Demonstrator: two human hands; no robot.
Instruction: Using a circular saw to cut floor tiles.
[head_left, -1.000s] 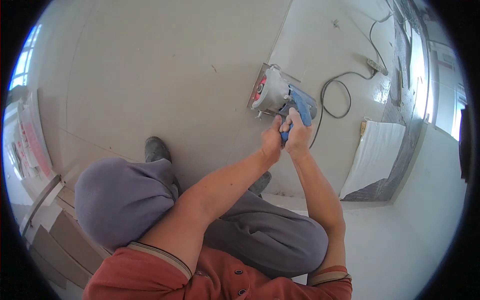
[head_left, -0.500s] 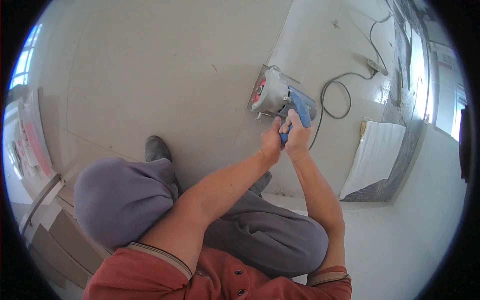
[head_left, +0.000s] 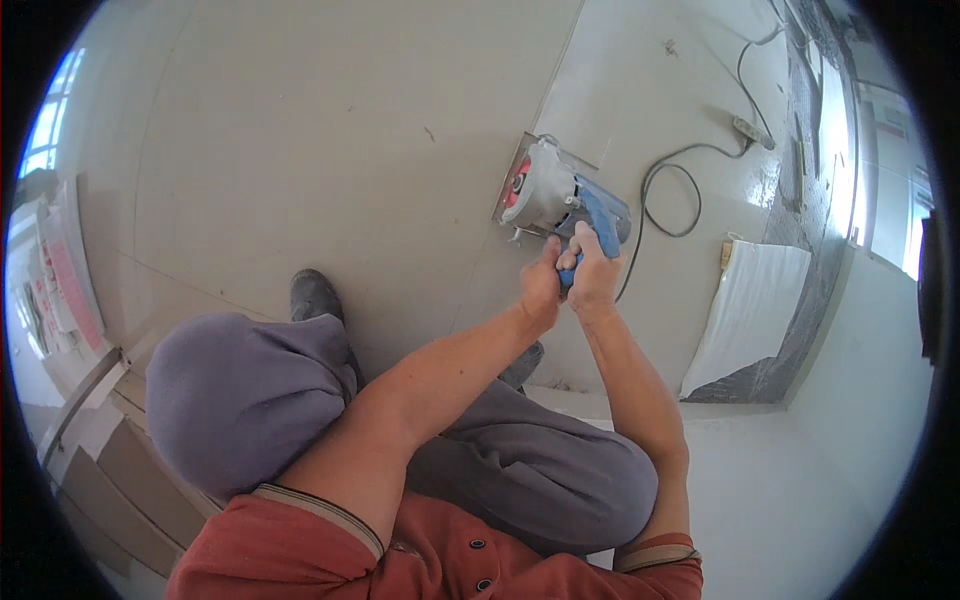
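A handheld circular saw [head_left: 540, 190] rests with its flat metal base on the large pale floor tiles [head_left: 320, 150], ahead of me and right of centre. It has a grey-white guard, a red disc on its left side and a blue handle [head_left: 603, 222]. My right hand [head_left: 596, 268] is closed round that handle. Beside it, my left hand [head_left: 541, 286] is closed at the rear of the saw, fingers bunched close to the right hand. What exactly the left fingers grip is partly hidden. Both arms reach forward over my bent knees.
A dark cord [head_left: 650, 190] loops right of the saw to a socket block [head_left: 752, 132]. White sheeting [head_left: 745, 310] lies near the right wall, by a rough grey strip. Boards [head_left: 120, 490] and wrapped packs [head_left: 62, 270] stand at left. My shoes [head_left: 316, 297] flank the work area.
The saw has crept very slightly toward me, both hands staying closed on it. Otherwise the scene looks the same.
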